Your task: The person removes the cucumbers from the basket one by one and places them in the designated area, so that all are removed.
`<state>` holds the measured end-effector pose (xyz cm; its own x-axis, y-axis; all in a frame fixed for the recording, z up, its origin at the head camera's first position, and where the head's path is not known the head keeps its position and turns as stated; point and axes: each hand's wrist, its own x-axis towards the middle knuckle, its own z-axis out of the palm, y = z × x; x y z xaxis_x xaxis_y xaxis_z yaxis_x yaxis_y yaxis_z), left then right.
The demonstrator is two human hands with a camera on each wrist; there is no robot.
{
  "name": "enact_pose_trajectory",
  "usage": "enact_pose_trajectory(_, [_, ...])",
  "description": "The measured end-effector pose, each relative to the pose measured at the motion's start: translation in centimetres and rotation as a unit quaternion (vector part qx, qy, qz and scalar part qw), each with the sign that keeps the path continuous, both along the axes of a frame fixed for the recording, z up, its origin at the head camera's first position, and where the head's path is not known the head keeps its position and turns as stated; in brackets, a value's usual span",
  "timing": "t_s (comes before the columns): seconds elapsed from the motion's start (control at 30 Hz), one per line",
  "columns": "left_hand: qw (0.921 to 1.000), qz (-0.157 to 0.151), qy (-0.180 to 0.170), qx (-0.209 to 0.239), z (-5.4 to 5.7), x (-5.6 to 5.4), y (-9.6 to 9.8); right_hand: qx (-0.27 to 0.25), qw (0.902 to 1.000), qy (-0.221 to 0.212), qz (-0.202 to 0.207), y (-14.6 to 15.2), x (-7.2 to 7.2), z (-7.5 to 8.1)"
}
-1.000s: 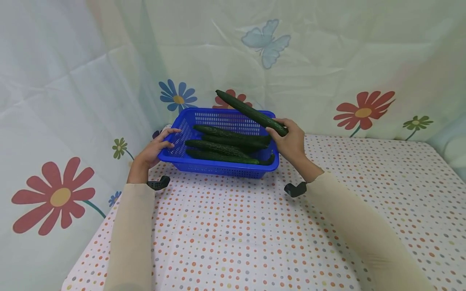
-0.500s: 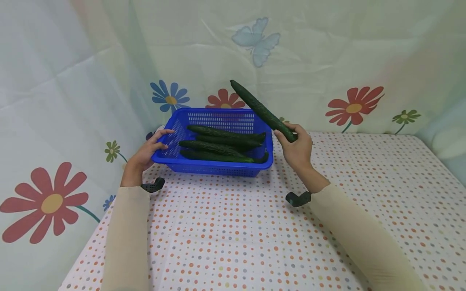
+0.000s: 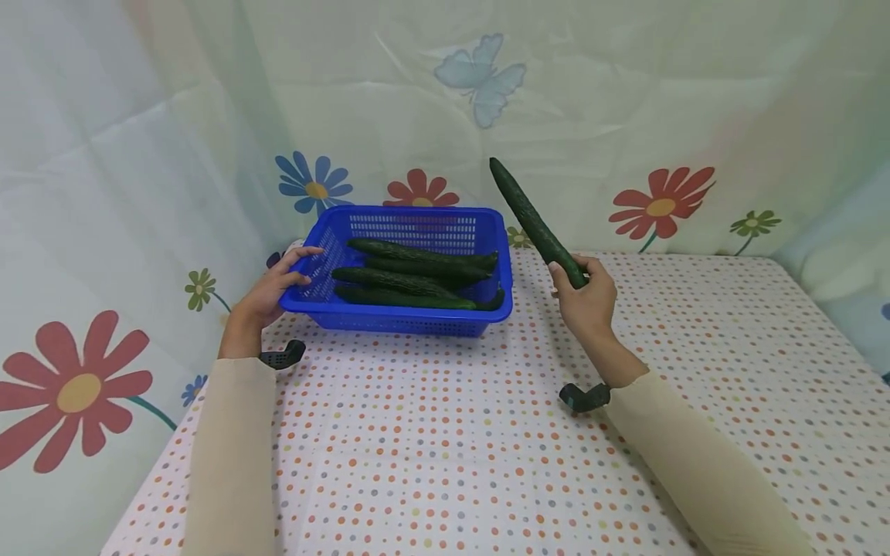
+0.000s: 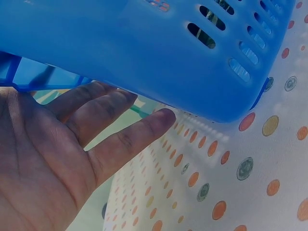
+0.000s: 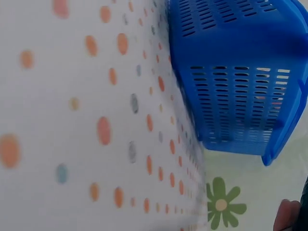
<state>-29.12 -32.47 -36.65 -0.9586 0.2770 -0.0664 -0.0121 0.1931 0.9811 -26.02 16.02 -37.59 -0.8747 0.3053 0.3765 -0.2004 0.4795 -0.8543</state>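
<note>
A blue plastic basket (image 3: 389,317) with slotted walls stands on the table. Inside it lie several dark green cucumbers (image 3: 410,283), side by side. My left hand (image 3: 264,297) holds the basket's left rim, with the thumb and a finger over the edge. In the left wrist view, other fingers (image 4: 130,137) stretch along the outside below the rim. To the right of the basket, my right hand (image 3: 589,305) grips one cucumber (image 3: 531,220) by its lower end; it slants up to the left, above the table. In the right wrist view only a fingertip (image 5: 287,215) shows beside it.
The table has a white cloth (image 3: 431,432) with coloured dots. A pale curtain (image 3: 570,93) printed with flowers and a butterfly hangs right behind the basket and along the left side. Black devices (image 3: 585,397) sit at both wrists.
My right hand has carried the cucumber from over the basket's right end to the right, and the cucumber now points more steeply upward. My left hand stays on the rim. The head view shifts slightly.
</note>
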Motion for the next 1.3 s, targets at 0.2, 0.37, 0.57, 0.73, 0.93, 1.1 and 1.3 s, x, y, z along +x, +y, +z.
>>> enact_pose_trajectory(0.2, [0.9999,-0.004,-0.003,0.012,0.1,0.1,-0.1,0.002,0.9986,-0.05,-0.016,0.5,0.6,-0.7])
enact_pose_trajectory(0.37, [0.9998,-0.009,-0.004,0.015,0.2,0.1,-0.2,0.009,0.997,-0.073,-0.026,0.8,0.8,-1.3])
enact_pose_trajectory(0.57, [0.9998,-0.01,-0.002,0.016,0.1,0.1,-0.3,0.034,0.9947,-0.096,-0.015,1.4,0.9,-1.6])
enact_pose_trajectory(0.73, [0.9998,-0.006,-0.002,0.018,0.0,0.0,-0.2,0.076,0.9915,-0.106,-0.001,2.5,0.8,-1.6])
enact_pose_trajectory(0.93, [0.9997,-0.01,0.0,0.021,-0.2,-0.2,-0.1,0.13,0.9858,-0.096,0.047,5.5,-0.2,-1.5])
enact_pose_trajectory(1.1, [0.9992,-0.02,-0.001,0.036,-0.3,-0.4,-0.2,0.191,0.9732,-0.093,0.087,9.3,-2.4,-0.6])
enact_pose_trajectory(1.3, [0.9993,-0.016,0.001,0.033,-0.5,-0.5,-0.1,0.244,0.9551,-0.128,0.11,12.8,-6.4,1.5])
